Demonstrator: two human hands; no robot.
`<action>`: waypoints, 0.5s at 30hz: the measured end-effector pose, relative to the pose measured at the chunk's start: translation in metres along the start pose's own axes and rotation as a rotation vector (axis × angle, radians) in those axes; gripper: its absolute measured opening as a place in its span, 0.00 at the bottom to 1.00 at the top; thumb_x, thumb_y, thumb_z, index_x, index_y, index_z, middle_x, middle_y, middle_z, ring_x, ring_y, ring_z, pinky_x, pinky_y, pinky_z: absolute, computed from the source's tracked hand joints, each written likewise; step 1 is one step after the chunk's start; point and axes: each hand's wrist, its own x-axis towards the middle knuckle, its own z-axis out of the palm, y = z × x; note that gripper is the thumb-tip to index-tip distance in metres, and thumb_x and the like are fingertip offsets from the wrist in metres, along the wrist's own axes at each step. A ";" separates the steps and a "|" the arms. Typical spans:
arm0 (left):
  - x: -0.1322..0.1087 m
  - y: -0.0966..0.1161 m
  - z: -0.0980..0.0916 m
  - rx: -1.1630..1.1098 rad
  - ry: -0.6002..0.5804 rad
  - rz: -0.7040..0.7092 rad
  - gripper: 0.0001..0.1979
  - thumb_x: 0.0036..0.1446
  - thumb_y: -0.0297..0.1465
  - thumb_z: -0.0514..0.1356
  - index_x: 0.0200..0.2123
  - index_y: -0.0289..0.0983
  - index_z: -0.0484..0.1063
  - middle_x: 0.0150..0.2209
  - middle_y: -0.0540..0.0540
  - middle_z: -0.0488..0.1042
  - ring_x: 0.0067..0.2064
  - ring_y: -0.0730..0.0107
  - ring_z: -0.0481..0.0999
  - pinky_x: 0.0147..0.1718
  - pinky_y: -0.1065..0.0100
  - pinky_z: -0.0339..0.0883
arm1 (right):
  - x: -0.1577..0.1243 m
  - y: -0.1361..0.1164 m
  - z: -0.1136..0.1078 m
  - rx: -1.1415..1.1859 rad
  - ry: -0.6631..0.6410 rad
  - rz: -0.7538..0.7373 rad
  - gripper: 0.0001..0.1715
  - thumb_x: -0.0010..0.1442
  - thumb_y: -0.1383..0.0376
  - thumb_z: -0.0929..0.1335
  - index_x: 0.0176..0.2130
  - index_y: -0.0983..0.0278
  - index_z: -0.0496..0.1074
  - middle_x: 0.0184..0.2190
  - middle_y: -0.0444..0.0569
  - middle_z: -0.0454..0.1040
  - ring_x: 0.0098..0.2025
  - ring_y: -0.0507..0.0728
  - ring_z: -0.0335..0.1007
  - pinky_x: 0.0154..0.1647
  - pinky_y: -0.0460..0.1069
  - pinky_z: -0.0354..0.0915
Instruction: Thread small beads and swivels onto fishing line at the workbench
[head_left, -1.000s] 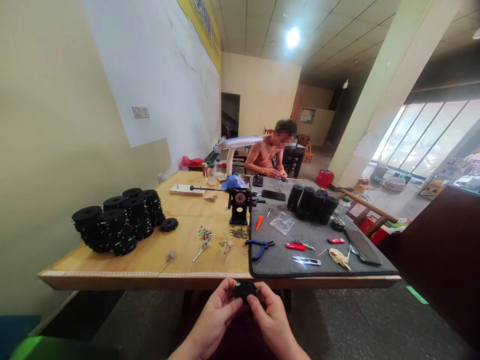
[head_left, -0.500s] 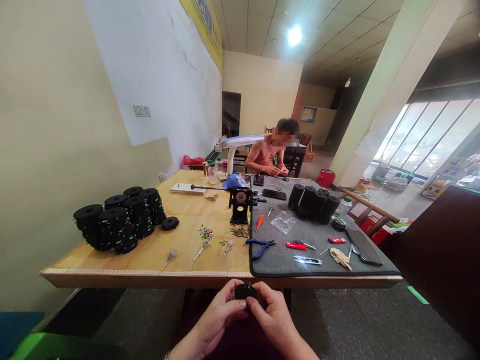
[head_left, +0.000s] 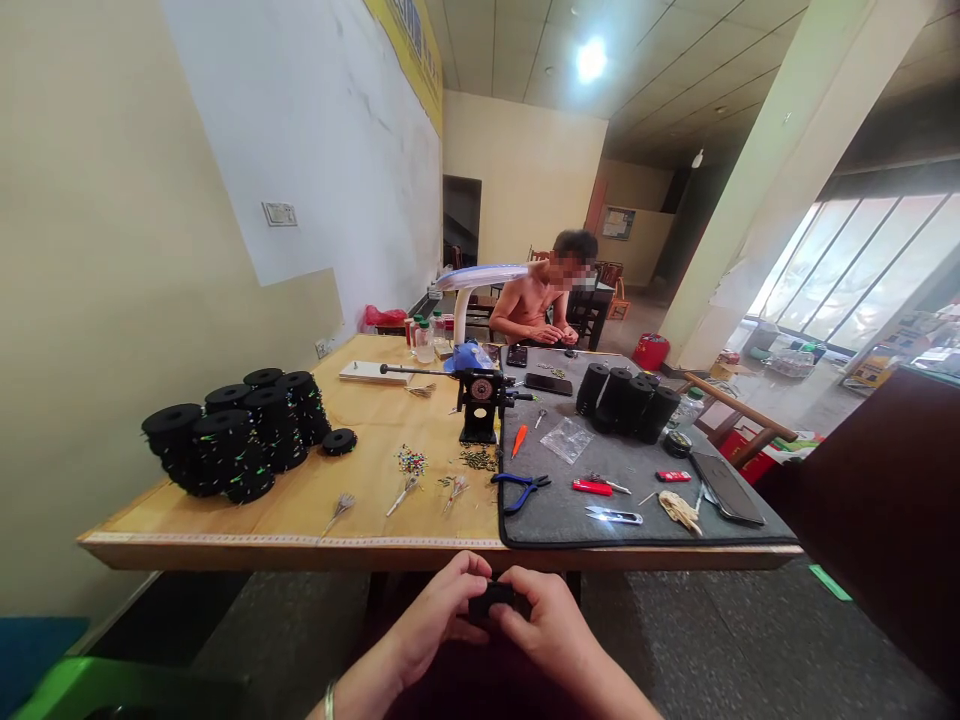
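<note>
Between my two hands, just in front of the table's near edge, is a small black foam spool. My left hand grips its left side, fingers curled over the top. On the other side my right hand pinches it, thumb across the near face. Fingers cover much of the spool. On the table beyond lie blue-handled pliers, a red lighter and thread snips. Wire bundles rest on the wood near a heap of coloured beads.
Stacked black spools stand at the left, more black rolls on the grey mat. A black winding device stands mid-table near a desk lamp. Another person sits across, hands together. A phone lies at right.
The spool has tilted, its round face turning more edge-on. Both hands have shifted their fingers around it, the left fingers now reaching over its top. The view has moved slightly.
</note>
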 end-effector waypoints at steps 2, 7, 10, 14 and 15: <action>0.004 0.001 -0.002 0.294 0.041 0.043 0.14 0.49 0.41 0.60 0.32 0.37 0.66 0.29 0.50 0.69 0.31 0.69 0.68 0.28 0.70 0.61 | 0.002 0.000 -0.002 -0.106 -0.036 -0.020 0.04 0.52 0.67 0.67 0.29 0.62 0.74 0.25 0.43 0.75 0.26 0.52 0.65 0.25 0.44 0.51; 0.011 -0.002 -0.001 0.527 0.066 0.108 0.16 0.46 0.44 0.63 0.26 0.36 0.65 0.24 0.53 0.67 0.27 0.72 0.63 0.27 0.71 0.56 | 0.006 -0.004 -0.002 -0.164 -0.088 -0.062 0.03 0.50 0.70 0.67 0.26 0.63 0.72 0.23 0.43 0.73 0.25 0.51 0.63 0.25 0.44 0.50; 0.009 -0.007 -0.002 0.262 0.047 -0.028 0.14 0.47 0.41 0.61 0.27 0.37 0.64 0.25 0.54 0.66 0.28 0.72 0.64 0.27 0.71 0.58 | 0.006 -0.004 -0.006 0.019 -0.121 -0.002 0.08 0.50 0.71 0.68 0.34 0.63 0.72 0.23 0.41 0.71 0.25 0.50 0.62 0.24 0.42 0.52; 0.005 -0.013 -0.006 0.025 0.048 -0.104 0.09 0.50 0.36 0.59 0.31 0.37 0.66 0.28 0.51 0.69 0.31 0.71 0.68 0.28 0.70 0.60 | 0.003 0.001 -0.014 0.145 -0.067 0.052 0.06 0.55 0.68 0.65 0.36 0.64 0.71 0.21 0.39 0.68 0.24 0.49 0.60 0.25 0.42 0.53; 0.004 -0.014 -0.007 -0.010 0.049 -0.100 0.08 0.50 0.35 0.59 0.31 0.37 0.66 0.28 0.51 0.70 0.31 0.71 0.68 0.28 0.70 0.61 | 0.002 0.002 -0.015 0.133 -0.045 0.047 0.05 0.56 0.68 0.65 0.33 0.64 0.71 0.21 0.39 0.67 0.24 0.49 0.60 0.26 0.43 0.53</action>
